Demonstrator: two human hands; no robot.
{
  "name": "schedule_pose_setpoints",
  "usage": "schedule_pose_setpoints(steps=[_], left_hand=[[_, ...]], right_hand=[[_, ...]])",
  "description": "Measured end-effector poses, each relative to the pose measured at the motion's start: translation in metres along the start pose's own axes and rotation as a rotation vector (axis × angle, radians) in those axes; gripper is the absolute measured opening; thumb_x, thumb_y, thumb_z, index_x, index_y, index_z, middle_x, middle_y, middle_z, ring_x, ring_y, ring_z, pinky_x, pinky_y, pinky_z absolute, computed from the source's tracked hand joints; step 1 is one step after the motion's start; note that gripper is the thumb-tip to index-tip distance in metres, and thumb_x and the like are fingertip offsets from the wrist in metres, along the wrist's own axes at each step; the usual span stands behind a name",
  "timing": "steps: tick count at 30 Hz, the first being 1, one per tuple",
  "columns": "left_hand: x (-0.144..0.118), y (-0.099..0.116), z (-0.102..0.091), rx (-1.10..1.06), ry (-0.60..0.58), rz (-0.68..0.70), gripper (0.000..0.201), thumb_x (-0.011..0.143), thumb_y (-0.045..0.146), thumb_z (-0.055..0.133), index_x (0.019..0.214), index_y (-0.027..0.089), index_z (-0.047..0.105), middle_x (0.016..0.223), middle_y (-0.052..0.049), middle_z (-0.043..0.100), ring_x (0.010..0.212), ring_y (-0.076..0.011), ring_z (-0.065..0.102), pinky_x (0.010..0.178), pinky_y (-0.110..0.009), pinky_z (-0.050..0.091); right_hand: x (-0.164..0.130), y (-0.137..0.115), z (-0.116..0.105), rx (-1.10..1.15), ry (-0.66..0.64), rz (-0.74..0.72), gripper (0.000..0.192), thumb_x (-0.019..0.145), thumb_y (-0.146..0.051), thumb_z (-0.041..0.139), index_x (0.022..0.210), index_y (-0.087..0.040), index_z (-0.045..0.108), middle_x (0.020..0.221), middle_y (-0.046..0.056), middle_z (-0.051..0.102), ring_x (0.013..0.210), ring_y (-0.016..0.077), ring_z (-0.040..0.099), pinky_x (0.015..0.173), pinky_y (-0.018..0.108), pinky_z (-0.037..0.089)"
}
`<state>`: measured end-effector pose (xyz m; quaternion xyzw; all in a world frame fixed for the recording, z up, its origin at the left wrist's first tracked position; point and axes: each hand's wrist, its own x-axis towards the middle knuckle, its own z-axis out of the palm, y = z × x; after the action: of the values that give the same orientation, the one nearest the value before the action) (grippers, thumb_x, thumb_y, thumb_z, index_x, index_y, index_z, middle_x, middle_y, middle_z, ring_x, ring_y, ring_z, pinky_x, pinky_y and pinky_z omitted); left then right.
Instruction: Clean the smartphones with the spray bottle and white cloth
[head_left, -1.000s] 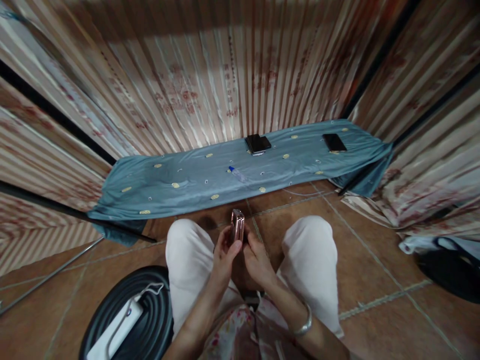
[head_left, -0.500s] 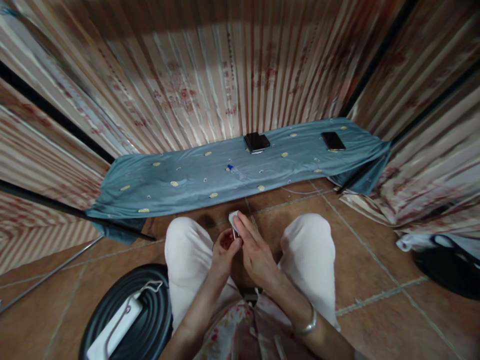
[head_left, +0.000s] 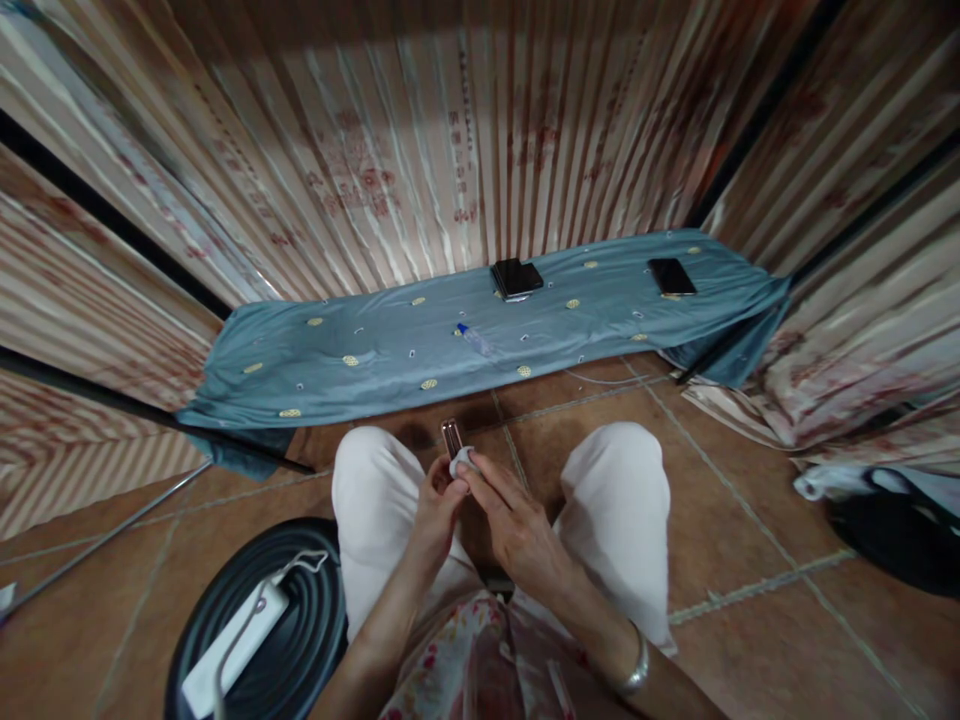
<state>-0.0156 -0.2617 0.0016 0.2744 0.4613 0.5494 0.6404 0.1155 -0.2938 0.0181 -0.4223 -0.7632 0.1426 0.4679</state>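
Note:
I sit with my knees apart over a tiled floor. My left hand (head_left: 433,503) grips a small rose-coloured phone (head_left: 451,436) held upright on its edge between my knees. My right hand (head_left: 512,512) presses a small white wipe (head_left: 463,461) against the lower part of the phone with its fingertips. A metal bangle (head_left: 636,668) sits on my right wrist. Most of the phone is hidden behind the fingers and the wipe.
A blue-grey cloth (head_left: 375,350) lies along the curtain wall, bearing two dark phones (head_left: 516,279) (head_left: 671,276) and a small blue-capped bottle (head_left: 472,338). A round black stool (head_left: 300,620) with a white power bank (head_left: 232,650) stands at my left; a black bag (head_left: 896,530) at right.
The phone was held bare in both hands. My right hand then brought a white wipe onto it and has slid the wipe down, so the phone's top shows again.

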Motion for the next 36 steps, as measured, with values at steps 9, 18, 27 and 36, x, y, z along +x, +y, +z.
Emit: schedule_pose_setpoints(steps=[9, 18, 27, 36], left_hand=[[-0.011, 0.028, 0.022, -0.333, -0.001, -0.449, 0.039, 0.078, 0.048, 0.067, 0.091, 0.012, 0.070, 0.097, -0.010, 0.072, 0.107, -0.0231, 0.064, 0.099, -0.030, 0.046], [-0.007, 0.045, 0.038, -0.507, 0.065, -0.420, 0.040, 0.092, 0.043, 0.046, 0.083, 0.013, 0.069, 0.079, -0.007, 0.073, 0.074, -0.0143, 0.068, 0.078, -0.025, 0.053], [-0.010, 0.038, 0.022, -0.225, -0.081, -0.261, 0.041, 0.066, 0.046, 0.078, 0.092, 0.016, 0.068, 0.095, -0.009, 0.072, 0.107, -0.0289, 0.064, 0.093, -0.044, 0.049], [-0.001, 0.032, 0.020, 0.293, -0.231, 0.058, 0.066, 0.045, 0.023, 0.089, 0.106, 0.022, 0.063, 0.110, -0.007, 0.065, 0.105, -0.0266, 0.061, 0.094, -0.040, 0.047]], right_hand=[[-0.003, -0.006, 0.014, -0.137, 0.031, -0.106, 0.066, 0.092, 0.001, 0.031, 0.154, -0.019, 0.020, 0.145, 0.012, 0.049, 0.140, 0.0223, 0.038, 0.113, 0.043, 0.041], [-0.018, 0.025, 0.017, -0.244, 0.047, -0.082, 0.066, 0.092, 0.000, 0.034, 0.154, -0.019, 0.019, 0.146, 0.012, 0.049, 0.143, 0.0224, 0.033, 0.112, 0.043, 0.043], [-0.030, 0.053, 0.000, 0.346, 0.225, 0.477, 0.050, 0.084, -0.009, 0.044, 0.126, -0.027, 0.064, 0.131, 0.003, 0.064, 0.124, 0.0209, 0.057, 0.108, 0.042, 0.045], [0.022, 0.048, -0.035, 1.254, 0.423, 0.922, 0.033, 0.068, -0.039, 0.078, 0.098, -0.024, 0.077, 0.108, 0.004, 0.075, 0.105, 0.0234, 0.067, 0.094, 0.036, 0.051]])
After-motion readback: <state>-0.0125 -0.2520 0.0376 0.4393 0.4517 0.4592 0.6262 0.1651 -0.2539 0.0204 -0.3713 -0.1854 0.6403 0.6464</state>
